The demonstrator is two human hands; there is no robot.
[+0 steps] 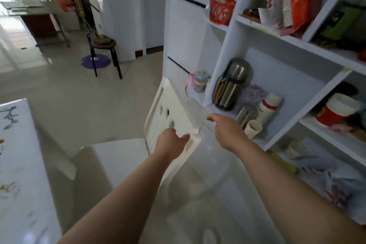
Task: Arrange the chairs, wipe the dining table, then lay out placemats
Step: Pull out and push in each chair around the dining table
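A white plastic chair (158, 105) stands against the white shelf unit, its backrest pierced with round holes and its seat (118, 154) facing the dining table. The table (15, 164), white with a flower pattern, fills the left edge. My left hand (172, 140) reaches onto the near corner of the chair's backrest with its fingers loosely extended; I cannot tell whether they touch it. My right hand (225, 130) hovers just right of that corner, by the shelf's edge, with fingers relaxed and nothing in them.
The shelf unit (233, 49) on the right holds a steel thermos (231, 83), a white and red flask (267, 107), cups, a red basket (221, 11) and packets. A dark stool (105, 45) and a purple mop (95, 60) stand further off on the tiled floor.
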